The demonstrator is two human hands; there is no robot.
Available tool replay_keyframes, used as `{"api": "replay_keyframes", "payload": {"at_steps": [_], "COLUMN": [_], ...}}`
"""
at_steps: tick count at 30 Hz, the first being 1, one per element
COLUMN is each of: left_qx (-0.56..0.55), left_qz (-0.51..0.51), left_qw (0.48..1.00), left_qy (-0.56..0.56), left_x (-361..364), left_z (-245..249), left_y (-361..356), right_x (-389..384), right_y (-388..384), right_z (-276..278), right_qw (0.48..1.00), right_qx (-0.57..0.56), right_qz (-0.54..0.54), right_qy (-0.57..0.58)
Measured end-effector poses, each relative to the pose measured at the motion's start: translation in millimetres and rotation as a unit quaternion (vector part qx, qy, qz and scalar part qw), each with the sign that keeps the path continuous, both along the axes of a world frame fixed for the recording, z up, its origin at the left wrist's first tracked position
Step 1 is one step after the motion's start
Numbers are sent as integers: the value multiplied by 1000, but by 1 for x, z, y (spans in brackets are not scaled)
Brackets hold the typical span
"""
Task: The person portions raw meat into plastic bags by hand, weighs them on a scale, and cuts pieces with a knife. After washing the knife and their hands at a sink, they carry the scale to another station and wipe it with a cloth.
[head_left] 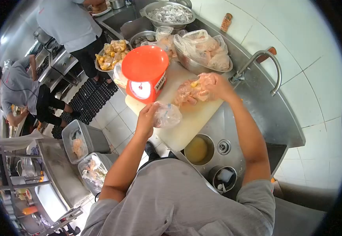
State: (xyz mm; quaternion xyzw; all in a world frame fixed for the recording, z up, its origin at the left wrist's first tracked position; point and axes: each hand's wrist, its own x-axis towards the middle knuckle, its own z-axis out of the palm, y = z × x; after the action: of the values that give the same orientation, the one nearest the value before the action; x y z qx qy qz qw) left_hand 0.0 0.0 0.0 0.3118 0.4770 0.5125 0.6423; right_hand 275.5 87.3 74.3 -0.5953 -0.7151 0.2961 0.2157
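My left hand is closed on a clear plastic bag, held over the cutting board's near part. My right hand has its fingers curled over raw chicken pieces at the right end of a pile; the undersides of the fingers are hidden. Beneath the pile is a white cutting board. Left of the chicken stands a red kitchen scale with a round dial facing me and nothing on its pan.
Behind the board, a metal bowl holds bagged chicken. A bowl of yellow-orange bagged food stands past the scale. The sink's faucet curves on the right. Pots sit in the sink. Grey bins and two people are left.
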Motion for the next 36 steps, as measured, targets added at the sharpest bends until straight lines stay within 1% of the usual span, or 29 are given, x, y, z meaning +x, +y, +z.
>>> {"api": "replay_keyframes", "payload": {"at_steps": [2,5,8,11,13,14,15,17,20,23,24,26,29,30,31,32,33,35,36], "left_qx": [-14,-54,-48,-53,-65,-72,-66,-54,-17,-57,7,133,225,56,55,53,51,52,60], "left_qz": [7,-35,-37,-37,-41,-43,-70,-128,-163,-214,-201,-170,-33,-33,-37,-40,-43,-29,-27], "left_qw": [1000,998,998,997,996,995,995,990,979,959,950,909,898,973,973,972,972,973,970], "left_qy": [-9,-17,-23,-29,-44,-51,-40,-20,118,179,240,356,376,221,222,223,225,225,232], "left_x": [6,9,16,19,18,16,12,3,1,3,9,26,26,25,20,12,7,3,2], "left_z": [0,5,6,9,8,7,6,3,-8,15,24,37,22,31,34,36,36,19,7], "left_y": [2,5,11,13,14,13,14,18,10,-1,-7,-17,-6,-3,0,2,3,3,4], "right_x": [2,0,-21,-58,-69,-78,-88,-102,-110,-117,-118,-118,-112,-106,-96,-86,-76,-61,-62], "right_y": [-3,-4,-16,-46,-49,-55,-63,-77,-91,-93,-94,-94,-76,-73,-72,-68,-58,-39,-35], "right_z": [17,34,42,37,-14,-33,-52,-94,-94,-90,-81,-59,-71,-53,-22,-5,-9,-36,-56], "right_qw": [997,979,934,871,863,862,861,922,965,984,980,964,962,974,977,971,982,993,990], "right_qx": [9,-25,-82,-130,-133,-135,-136,-64,-143,-102,-82,-42,-46,-28,-11,6,-2,-17,3], "right_qz": [19,34,32,50,138,163,188,164,137,143,170,222,225,219,213,205,176,112,87], "right_qy": [81,199,346,470,467,460,453,345,174,-17,-58,-141,-148,-60,29,119,68,-33,-109]}}
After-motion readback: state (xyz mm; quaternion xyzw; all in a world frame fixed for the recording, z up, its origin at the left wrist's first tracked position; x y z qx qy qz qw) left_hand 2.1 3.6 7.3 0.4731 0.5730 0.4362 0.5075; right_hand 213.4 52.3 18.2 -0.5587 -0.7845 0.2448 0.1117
